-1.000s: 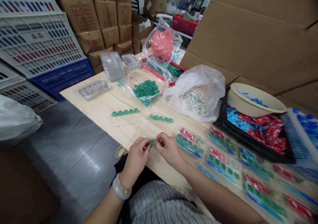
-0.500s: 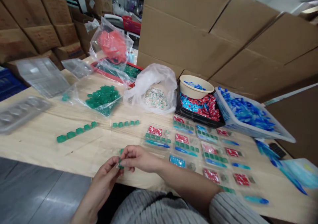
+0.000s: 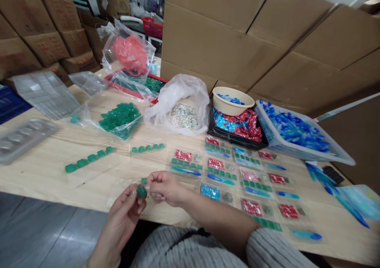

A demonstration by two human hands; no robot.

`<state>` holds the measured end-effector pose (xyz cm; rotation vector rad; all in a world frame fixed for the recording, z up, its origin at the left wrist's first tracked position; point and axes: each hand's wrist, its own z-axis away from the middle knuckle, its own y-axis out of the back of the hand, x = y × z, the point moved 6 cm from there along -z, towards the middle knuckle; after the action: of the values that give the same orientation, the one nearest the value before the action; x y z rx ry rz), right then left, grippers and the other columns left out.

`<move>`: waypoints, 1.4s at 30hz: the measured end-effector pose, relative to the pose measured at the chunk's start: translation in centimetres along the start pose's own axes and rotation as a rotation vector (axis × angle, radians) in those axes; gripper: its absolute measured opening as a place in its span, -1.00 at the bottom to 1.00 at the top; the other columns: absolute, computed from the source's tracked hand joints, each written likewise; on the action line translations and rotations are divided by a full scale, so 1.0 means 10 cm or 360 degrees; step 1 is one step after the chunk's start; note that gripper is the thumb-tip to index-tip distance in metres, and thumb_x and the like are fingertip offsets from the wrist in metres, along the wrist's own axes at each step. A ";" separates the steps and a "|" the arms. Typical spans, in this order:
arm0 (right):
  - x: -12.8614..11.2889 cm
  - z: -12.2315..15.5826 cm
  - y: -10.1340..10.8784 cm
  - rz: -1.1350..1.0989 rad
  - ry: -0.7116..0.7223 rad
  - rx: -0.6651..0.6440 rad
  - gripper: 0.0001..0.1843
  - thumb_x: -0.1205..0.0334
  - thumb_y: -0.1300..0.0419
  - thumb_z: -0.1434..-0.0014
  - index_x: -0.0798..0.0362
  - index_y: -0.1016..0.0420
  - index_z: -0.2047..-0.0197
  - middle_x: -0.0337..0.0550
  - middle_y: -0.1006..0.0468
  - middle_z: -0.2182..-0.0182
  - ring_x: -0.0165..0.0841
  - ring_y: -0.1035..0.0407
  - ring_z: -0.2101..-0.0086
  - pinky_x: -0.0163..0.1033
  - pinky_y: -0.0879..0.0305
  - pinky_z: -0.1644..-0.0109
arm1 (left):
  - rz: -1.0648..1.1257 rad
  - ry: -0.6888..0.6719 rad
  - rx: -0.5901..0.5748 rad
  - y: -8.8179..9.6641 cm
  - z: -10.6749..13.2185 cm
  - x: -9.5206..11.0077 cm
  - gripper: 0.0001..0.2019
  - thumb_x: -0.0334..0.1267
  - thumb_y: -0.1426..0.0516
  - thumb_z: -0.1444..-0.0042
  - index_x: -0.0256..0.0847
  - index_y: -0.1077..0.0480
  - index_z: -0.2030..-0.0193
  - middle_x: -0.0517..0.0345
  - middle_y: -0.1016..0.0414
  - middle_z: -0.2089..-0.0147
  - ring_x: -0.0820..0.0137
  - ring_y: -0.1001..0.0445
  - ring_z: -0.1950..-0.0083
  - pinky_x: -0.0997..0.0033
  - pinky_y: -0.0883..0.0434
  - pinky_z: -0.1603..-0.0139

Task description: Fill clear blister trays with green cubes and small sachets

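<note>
Just past the front edge of the table, my left hand (image 3: 124,210) grips a small green plastic pot piece (image 3: 141,191) between thumb and fingers. My right hand (image 3: 166,189) pinches the right side of the same piece, its fingers curled in. Another bit of green shows just above the fingertips; whether it joins the held piece I cannot tell. Beyond my hands lie a strip of green pots (image 3: 89,160) and a shorter green strip (image 3: 147,148). To the right, several clear packs (image 3: 186,163) hold red or blue printed packets, green strips and blue sticks.
Toward the back are a clear bag of green pieces (image 3: 120,119), a white bag of small pellets (image 3: 184,115), a cream bowl (image 3: 233,105) over a black tray (image 3: 215,132), and a white basket of blue pieces (image 3: 341,157). A clear moulded tray (image 3: 26,137) lies left.
The green piece has turned up into clearer view in my left fingers. My right hand has shifted slightly, still pinching its edge. The whole view has moved a little.
</note>
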<state>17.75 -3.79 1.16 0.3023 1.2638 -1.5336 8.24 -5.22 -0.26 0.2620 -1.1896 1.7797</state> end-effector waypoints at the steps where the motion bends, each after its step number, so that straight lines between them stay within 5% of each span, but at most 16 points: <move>1: 0.01 0.00 -0.01 -0.0053 -0.0020 -0.0015 -0.65 0.13 -0.30 0.22 0.08 -0.16 0.57 -0.52 -0.12 0.87 -0.66 0.12 0.82 -0.47 0.24 0.72 | 0.0046 0.0010 -0.0008 0.00 0.01 -0.01 -0.77 -0.22 -0.28 0.26 -0.25 -0.36 0.46 0.25 -0.23 0.50 0.59 -0.14 0.51 0.63 -0.16 0.61; 4: 0.04 -0.01 -0.02 -0.0056 -0.0015 -0.0008 -0.65 0.13 -0.29 0.22 0.08 -0.17 0.57 -0.52 -0.11 0.87 -0.65 0.12 0.82 -0.47 0.24 0.72 | 0.0138 0.0126 -0.0061 0.00 0.05 -0.08 -0.76 -0.23 -0.27 0.25 -0.25 -0.38 0.40 0.25 -0.23 0.48 0.60 -0.13 0.53 0.63 -0.13 0.63; 11: 0.07 -0.03 0.01 0.0575 0.0161 0.0022 -0.71 0.16 -0.26 0.17 0.12 -0.21 0.57 -0.46 -0.19 0.75 -0.65 0.02 0.72 -0.47 0.15 0.66 | 0.0029 0.0493 -0.0138 0.14 0.12 -0.22 -0.77 -0.27 -0.28 0.25 -0.33 -0.40 0.43 0.23 -0.24 0.52 0.63 -0.16 0.53 0.65 -0.16 0.56; 21: 0.34 0.04 0.05 0.0361 0.0091 0.0194 -0.66 0.04 -0.17 0.09 0.05 -0.09 0.54 -0.47 -0.13 0.77 -0.63 0.11 0.77 -0.45 0.18 0.70 | 0.0297 0.0198 -0.0183 0.23 0.04 -0.28 -0.86 -0.31 -0.22 0.14 -0.27 -0.35 0.43 0.22 -0.30 0.44 0.59 -0.25 0.44 0.67 -0.16 0.56; 25: 0.13 0.11 -0.03 0.1107 0.0610 0.0231 -0.77 0.12 -0.15 0.01 0.08 -0.27 0.32 -0.23 -0.35 0.48 -0.50 -0.22 0.50 -0.36 -0.18 0.44 | 0.0371 0.0085 -0.0040 0.29 0.00 -0.26 -0.88 -0.30 -0.20 0.10 -0.24 -0.33 0.42 0.28 -0.28 0.48 0.64 -0.23 0.50 0.69 -0.16 0.58; 30: 0.00 0.08 -0.22 0.1850 0.0927 0.0218 -0.83 0.29 -0.05 -0.09 0.09 -0.35 0.22 -0.11 -0.38 0.34 -0.41 -0.27 0.32 -0.29 -0.23 0.24 | 0.0340 0.0002 -0.0034 0.34 -0.08 -0.15 -0.87 -0.29 -0.20 0.09 -0.26 -0.38 0.39 0.23 -0.37 0.40 0.60 -0.30 0.44 0.64 -0.24 0.47; 33: 0.01 -0.02 -0.21 0.2173 0.0904 0.0295 -0.82 0.32 -0.02 -0.10 0.13 -0.36 0.22 -0.10 -0.40 0.36 -0.40 -0.28 0.34 -0.29 -0.22 0.24 | 0.0028 -0.0127 0.0114 0.46 -0.10 -0.06 -0.78 -0.29 -0.20 0.13 -0.24 -0.39 0.28 0.17 -0.39 0.33 0.54 -0.32 0.41 0.58 -0.26 0.43; 37: 0.04 -0.22 -0.15 0.2781 0.0787 0.0416 -0.81 0.25 -0.02 -0.12 0.11 -0.42 0.28 -0.08 -0.42 0.36 -0.32 -0.25 0.28 -0.20 -0.11 0.18 | -0.0826 -0.0780 0.0427 0.61 -0.06 0.21 -0.70 -0.35 -0.18 0.14 -0.16 -0.39 0.18 0.09 -0.34 0.16 0.40 -0.32 0.24 0.44 -0.28 0.22; 42: 0.11 -0.42 -0.12 0.3163 0.0627 0.0372 -0.81 0.17 -0.06 -0.10 0.08 -0.43 0.37 -0.09 -0.41 0.35 -0.27 -0.22 0.24 -0.14 -0.02 0.17 | -0.1478 -0.1013 0.0255 0.56 -0.13 0.22 -0.67 -0.46 -0.10 0.11 -0.11 -0.41 0.16 0.06 -0.28 0.14 0.33 -0.31 0.20 0.34 -0.25 0.08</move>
<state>14.62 -1.13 -0.74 1.4732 0.4383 0.1703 3.04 -3.32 -2.96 1.3157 -1.0589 0.9638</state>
